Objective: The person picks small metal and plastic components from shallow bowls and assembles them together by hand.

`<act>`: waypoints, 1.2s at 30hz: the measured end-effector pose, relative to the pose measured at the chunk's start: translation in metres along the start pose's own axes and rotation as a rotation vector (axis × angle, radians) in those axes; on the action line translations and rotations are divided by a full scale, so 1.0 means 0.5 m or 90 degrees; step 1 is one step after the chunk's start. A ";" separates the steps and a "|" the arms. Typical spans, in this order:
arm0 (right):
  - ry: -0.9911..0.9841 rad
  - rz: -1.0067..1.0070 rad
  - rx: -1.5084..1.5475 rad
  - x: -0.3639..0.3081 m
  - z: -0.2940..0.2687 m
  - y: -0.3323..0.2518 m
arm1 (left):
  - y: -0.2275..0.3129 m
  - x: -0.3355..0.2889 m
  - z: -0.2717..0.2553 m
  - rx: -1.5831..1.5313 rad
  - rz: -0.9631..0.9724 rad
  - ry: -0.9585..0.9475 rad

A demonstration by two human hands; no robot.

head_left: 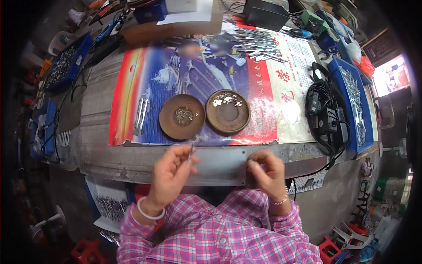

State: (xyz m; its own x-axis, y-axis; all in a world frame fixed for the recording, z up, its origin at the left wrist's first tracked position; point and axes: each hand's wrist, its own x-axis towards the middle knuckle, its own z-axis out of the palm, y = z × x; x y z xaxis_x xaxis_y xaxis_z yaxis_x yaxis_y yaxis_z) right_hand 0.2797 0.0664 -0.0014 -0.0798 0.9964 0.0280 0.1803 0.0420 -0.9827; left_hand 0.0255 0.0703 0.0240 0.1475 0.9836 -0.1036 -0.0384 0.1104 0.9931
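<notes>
Two bowls (168, 121), one metal plate (220, 165)
Our left hand (170, 171) pinches one thin piece (191, 151); our right hand (269, 170) curls, its hold we cannot tell.

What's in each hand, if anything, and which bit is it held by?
The left hand pinches a thin dark thing just below its upper tip. The right hand is by the plate; whether it holds anything can't be told.

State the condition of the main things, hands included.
Left hand: pinching a thin piece
Right hand: fingers bent, grip unclear
Metal plate: flat
Left bowl: holding metal bits
Right bowl: holding white and dark bits
Right blue tray: holding metal pieces
Black cable: coiled
Poster: spread flat
</notes>
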 end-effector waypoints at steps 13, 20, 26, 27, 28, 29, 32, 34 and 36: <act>-0.196 -0.255 -0.379 0.226 0.110 -0.085 | -0.099 -0.163 -0.032 -0.203 -0.073 0.012; -0.289 -0.363 -0.685 0.302 0.209 -0.040 | -0.097 -0.172 -0.050 -0.220 -0.036 0.044; -0.336 -0.330 -0.738 0.332 0.234 -0.031 | -0.106 -0.180 -0.068 -0.288 -0.050 0.054; -0.326 -0.367 -0.723 0.337 0.233 -0.026 | -0.107 -0.180 -0.069 -0.289 -0.050 0.053; -0.326 -0.367 -0.724 0.340 0.234 -0.026 | -0.107 -0.179 -0.071 -0.295 -0.049 0.053; -0.349 -0.346 -0.729 0.342 0.235 -0.030 | -0.106 -0.178 -0.071 -0.300 -0.049 0.051; -0.372 -0.334 -0.717 0.346 0.234 -0.035 | -0.105 -0.177 -0.072 -0.313 -0.044 0.058; -0.373 -0.343 -0.699 0.345 0.232 -0.038 | -0.104 -0.178 -0.073 -0.315 -0.039 0.058; -0.364 -0.311 -0.627 0.343 0.227 -0.048 | -0.105 -0.178 -0.074 -0.316 -0.034 0.059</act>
State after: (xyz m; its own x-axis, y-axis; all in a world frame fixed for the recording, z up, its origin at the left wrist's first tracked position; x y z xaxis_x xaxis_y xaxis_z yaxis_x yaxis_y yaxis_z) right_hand 0.1502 0.2280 0.0062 -0.7177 0.6959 0.0254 0.6512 0.6837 -0.3292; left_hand -0.0221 -0.0178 -0.0207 0.0752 0.9806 -0.1809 -0.5011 0.1940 0.8434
